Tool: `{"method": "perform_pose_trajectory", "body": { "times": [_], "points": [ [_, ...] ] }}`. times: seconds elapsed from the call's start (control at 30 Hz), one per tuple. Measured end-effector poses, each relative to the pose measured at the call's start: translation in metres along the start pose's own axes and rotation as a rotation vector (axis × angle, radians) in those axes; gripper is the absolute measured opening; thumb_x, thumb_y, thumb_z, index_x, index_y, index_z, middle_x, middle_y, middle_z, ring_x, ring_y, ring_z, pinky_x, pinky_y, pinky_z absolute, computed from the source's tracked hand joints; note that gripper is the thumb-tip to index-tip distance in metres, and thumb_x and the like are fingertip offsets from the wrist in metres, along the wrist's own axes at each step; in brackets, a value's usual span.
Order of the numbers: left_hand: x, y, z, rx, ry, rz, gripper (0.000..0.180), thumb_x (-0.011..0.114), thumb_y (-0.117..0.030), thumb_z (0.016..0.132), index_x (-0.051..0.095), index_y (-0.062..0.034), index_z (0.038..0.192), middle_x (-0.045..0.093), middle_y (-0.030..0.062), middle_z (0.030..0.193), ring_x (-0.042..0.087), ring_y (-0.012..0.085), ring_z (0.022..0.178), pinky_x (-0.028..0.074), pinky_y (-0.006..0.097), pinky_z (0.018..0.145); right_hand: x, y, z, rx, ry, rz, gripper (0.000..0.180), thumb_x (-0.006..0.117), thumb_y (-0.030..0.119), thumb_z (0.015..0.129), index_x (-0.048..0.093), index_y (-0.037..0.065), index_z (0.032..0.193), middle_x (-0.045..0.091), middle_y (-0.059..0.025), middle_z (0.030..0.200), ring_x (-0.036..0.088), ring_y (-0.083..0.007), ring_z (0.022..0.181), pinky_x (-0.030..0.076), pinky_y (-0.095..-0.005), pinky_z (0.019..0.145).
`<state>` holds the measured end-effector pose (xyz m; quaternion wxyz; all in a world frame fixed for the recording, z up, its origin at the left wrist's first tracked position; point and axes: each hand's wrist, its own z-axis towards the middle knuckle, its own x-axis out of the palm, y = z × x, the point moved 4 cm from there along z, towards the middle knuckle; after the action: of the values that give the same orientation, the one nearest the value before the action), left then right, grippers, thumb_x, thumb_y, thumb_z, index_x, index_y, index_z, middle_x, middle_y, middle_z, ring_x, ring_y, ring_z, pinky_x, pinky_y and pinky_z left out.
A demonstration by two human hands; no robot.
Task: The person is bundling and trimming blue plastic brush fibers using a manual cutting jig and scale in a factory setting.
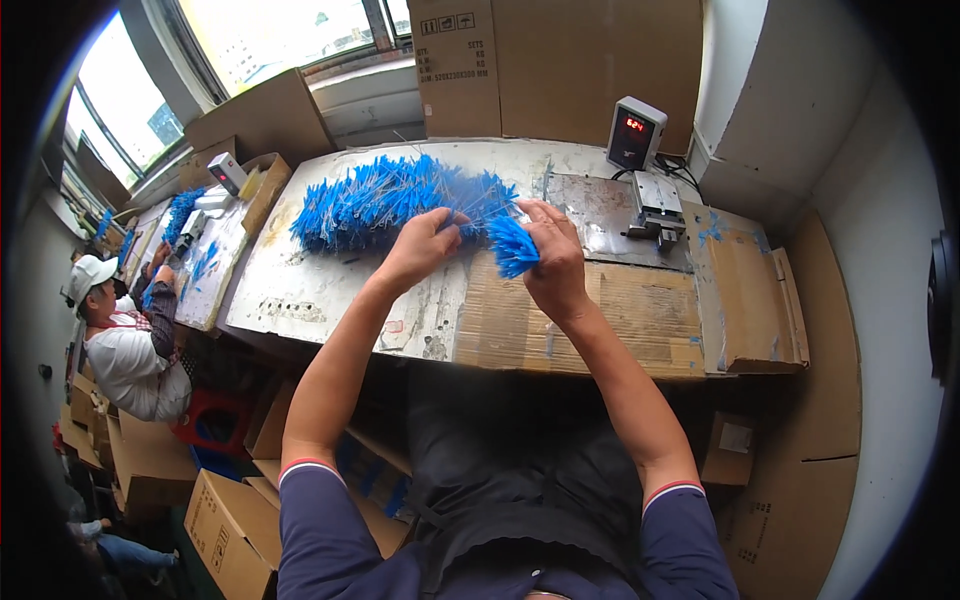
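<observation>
Bare hands [418, 248] [556, 258], bristly blue bundle [511, 247], spiky heap [370, 205], ridged cardboard [620, 325]

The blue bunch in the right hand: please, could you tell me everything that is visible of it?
The blue bunch gathers many slim, bright-blue, plastic-looking pieces, their visible ends packed together and pointing toward the person. The right hand grips it above the table, beside the larger blue pile, hiding part of it.

Short navy sleeves [322, 525] edged red-and-white flank what looks like a black apron [520, 485].
</observation>
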<state>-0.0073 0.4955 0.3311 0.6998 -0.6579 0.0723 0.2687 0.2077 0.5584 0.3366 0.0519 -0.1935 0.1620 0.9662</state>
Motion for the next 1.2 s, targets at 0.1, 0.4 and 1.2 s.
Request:
{"method": "perform_pose_trajectory", "body": {
  "times": [0.1,0.4,1.2],
  "points": [
    [0.020,0.011,0.000,-0.093,0.135,-0.051,0.012,0.054,-0.008,0.102,0.061,0.0005,0.097,0.058,0.0004,0.079,0.053,0.0087,0.072,0.047,0.026,0.069,0.021,-0.010,-0.011,-0.065,0.094,-0.135,0.023,0.063,-0.006,0.076,0.064,0.001,0.098,0.068,-0.0213,0.121,0.061,-0.0369,0.120,0.043,-0.0489,0.106],
    [0.044,0.014,0.009,-0.158,0.227,-0.067,0.015,0.055,-0.010,0.102,0.066,0.0004,0.101,0.057,0.0002,0.076,0.053,0.0095,0.070,0.046,0.027,0.066,0.057,-0.059,-0.057,0.516,0.353,0.297,0.023,0.069,0.006,0.089,0.060,0.004,0.109,0.072,-0.0135,0.085,0.071,-0.0297,0.074,0.055,-0.0399,0.066],
    [0.061,0.041,0.013,-0.197,0.275,-0.253,0.016,0.059,-0.015,0.102,0.065,-0.0005,0.104,0.057,-0.0006,0.078,0.050,0.0063,0.063,0.041,0.023,0.056,0.042,-0.050,-0.079,1.035,0.516,0.788,0.003,0.066,0.005,0.093,0.064,0.002,0.095,0.068,-0.0059,0.077,0.063,-0.0108,0.063,0.053,-0.0270,0.055]
  ]
}}
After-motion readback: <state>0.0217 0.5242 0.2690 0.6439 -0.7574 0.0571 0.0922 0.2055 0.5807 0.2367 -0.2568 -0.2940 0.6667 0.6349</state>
